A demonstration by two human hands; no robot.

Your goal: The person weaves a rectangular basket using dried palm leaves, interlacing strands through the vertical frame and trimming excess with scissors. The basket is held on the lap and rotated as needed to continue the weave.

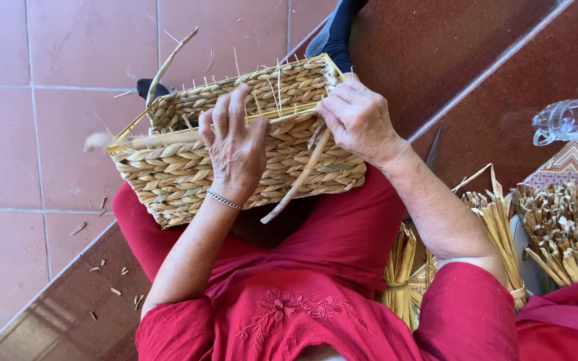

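1. Head view: a rectangular basket of plaited pale straw (235,154) rests on the person's lap, on red cloth, its rim facing away toward the tiled floor (35,134).
2. Left hand (234,148) lies over the near rim, fingers curled down and pressing the wall; it steadies rather than pinches, fingers close together.
3. Right hand (356,117) sits at the right corner, fingertips pinched together on a loose flat straw strand (299,180) that trails down across the basket's side.
4. Judged step: working the rim, tucking or threading that strand into the plait. The next move seems to call for a firm pull with the basket held steady.
5. Nearby: bundles of cut straw stalks (496,227) at the person's right, a clear glass mug (564,120) on the dark red step (476,87), straw scraps (112,281) on the floor.
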